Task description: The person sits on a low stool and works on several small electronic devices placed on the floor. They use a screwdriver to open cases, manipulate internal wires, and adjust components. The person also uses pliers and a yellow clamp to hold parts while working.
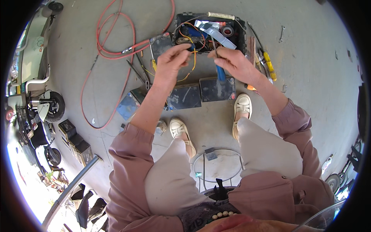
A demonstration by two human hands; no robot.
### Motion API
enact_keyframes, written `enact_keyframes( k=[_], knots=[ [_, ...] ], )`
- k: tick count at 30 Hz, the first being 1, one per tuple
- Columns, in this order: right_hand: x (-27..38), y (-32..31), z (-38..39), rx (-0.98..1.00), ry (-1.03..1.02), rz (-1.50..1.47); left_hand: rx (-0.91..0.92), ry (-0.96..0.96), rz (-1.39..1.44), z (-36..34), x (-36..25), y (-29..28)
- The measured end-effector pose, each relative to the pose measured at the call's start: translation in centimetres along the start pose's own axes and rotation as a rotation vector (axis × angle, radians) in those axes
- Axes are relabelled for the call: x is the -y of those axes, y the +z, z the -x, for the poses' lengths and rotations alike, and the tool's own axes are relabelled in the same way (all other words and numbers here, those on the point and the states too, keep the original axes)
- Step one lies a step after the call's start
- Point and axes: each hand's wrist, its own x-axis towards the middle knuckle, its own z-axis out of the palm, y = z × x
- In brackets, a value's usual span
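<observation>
My left hand [173,65] is closed in a pinch at the near edge of a black crate [242,42]. Its fingertips meet a small blue piece [192,47] beside a thin yellow wire [194,62]; the exact grip is partly hidden. Across from it, my right hand [235,63] grips a screwdriver with a blue handle [220,73]. The handle hangs below the fingers and the thin shaft points up toward the crate. In the crate lie a silver foil strip [216,33], a roll of tape [227,31] and tangled wires. Dark battery blocks [184,96] stand just below my hands.
A red hose [133,33] loops over the floor at left. Yellow-handled pliers [269,65] lie right of the crate, a wrench [282,34] farther off. My feet flank a round metal stool frame [218,181]. Scooters [54,106] and a metal pole [73,187] stand at left.
</observation>
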Motion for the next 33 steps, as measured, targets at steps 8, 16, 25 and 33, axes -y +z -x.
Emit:
enact_keyframes(
  k=[8, 16, 25, 33],
  knots=[
    [2.3, 0.9, 2.2, 0.174, 0.254, -0.394, 0.235, -0.034, 0.173, 1.6, -1.6, 3.3],
    [0.9, 0.5, 3.6, 0.095, 0.323, -0.467, 0.091, 0.019, 0.118, 1.3, -1.8, 4.4],
    [-1.6, 0.9, 8.6, -0.042, 0.551, -0.375, 0.144, -0.245, -0.359, -0.2, 1.1, 2.5],
    [-6.1, -2.8, 11.1, -0.169, 0.648, -0.014, 0.219, 0.374, -1.198, -10.0, 2.6, 3.3]
  ],
)
